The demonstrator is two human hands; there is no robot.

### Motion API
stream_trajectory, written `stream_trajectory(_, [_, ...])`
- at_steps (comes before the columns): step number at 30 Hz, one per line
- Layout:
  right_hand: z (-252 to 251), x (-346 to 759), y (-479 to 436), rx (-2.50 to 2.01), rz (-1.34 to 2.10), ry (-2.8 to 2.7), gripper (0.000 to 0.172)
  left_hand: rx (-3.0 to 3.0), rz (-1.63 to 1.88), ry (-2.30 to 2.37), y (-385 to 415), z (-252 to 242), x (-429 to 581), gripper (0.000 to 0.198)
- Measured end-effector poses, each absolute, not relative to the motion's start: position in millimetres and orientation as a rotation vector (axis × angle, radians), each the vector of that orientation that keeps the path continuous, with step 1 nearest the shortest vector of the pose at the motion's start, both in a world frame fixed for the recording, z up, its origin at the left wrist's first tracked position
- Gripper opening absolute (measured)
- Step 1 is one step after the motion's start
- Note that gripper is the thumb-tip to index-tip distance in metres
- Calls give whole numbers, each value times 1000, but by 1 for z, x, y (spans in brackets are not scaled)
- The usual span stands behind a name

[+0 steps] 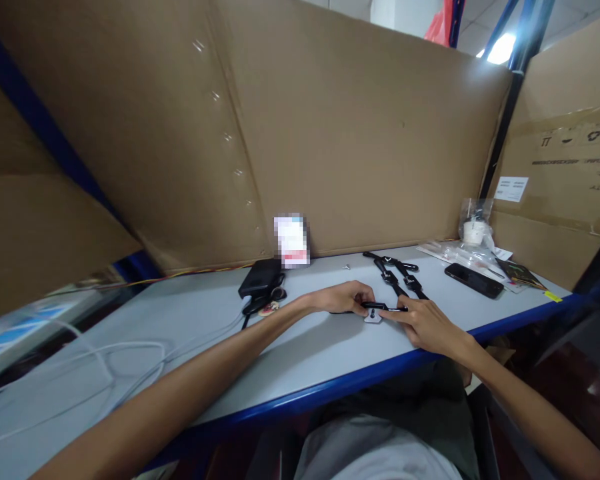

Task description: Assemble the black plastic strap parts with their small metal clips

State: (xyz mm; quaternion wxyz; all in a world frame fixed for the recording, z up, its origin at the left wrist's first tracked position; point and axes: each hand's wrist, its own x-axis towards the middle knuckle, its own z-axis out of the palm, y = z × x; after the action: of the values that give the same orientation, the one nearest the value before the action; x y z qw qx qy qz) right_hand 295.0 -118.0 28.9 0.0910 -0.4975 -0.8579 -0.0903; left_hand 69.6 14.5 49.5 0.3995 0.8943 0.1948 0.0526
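A black wristwatch point(375, 305), its strap stretched out sideways, is held low over the table between my two hands. My left hand point(349, 297) is closed with curled fingers on its left side. My right hand point(427, 323) grips the right side of the strap, and its index finger reaches to a small silver-white plate point(373, 317). That plate sits just below the watch and has a dark mark in its middle. Whether it is joined to the watch I cannot tell. Behind my right hand lie more black watches point(390, 277) with straps spread out.
On the left are a black box point(260, 277) with a cable and loose white cables point(110, 360). A phone point(474, 280), clear plastic bags point(453, 252) and a bagged white cup point(474, 232) lie at right. Cardboard walls point(360, 133) enclose the back. A blue edge point(340, 387) runs along the front.
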Motion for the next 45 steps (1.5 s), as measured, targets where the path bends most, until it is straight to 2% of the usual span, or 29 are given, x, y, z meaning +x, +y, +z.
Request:
stream_trajectory(3, [29,295,-117,-1492,-258,-2551,60,2409,177,553,24,62,61,24])
stream_trajectory(7, [27,296,-116,-1478,-233,-2544,61,2697,557,921,57,81,39,21])
stream_trajectory(10, [25,296,-115,-1482,-217,-2533,62,2789,404,1297,85,81,32,26])
stream_trajectory(13, [25,296,-116,-1497,-199,-2508,63,2784,253,1401,100,71,35,23])
stream_trajectory(18, [25,295,-116,-1498,-183,-2485,62,2815,123,1267,89,57,25,25])
stream_trajectory(22, [24,295,-116,-1523,-204,-2476,62,2793,57,1077,67,54,-9,19])
stream_trajectory(31, [22,297,-114,-1489,-232,-2481,65,2510,171,1087,68,39,-29,22])
stream_trajectory(36, [25,296,-116,-1524,-243,-2494,66,2409,289,981,64,52,-33,25])
stream_trajectory(41, [28,293,-117,-1543,-231,-2506,62,2359,393,803,33,74,-6,27])
stream_trajectory(45, [28,293,-117,-1541,-235,-2513,61,2357,389,639,13,66,38,24])
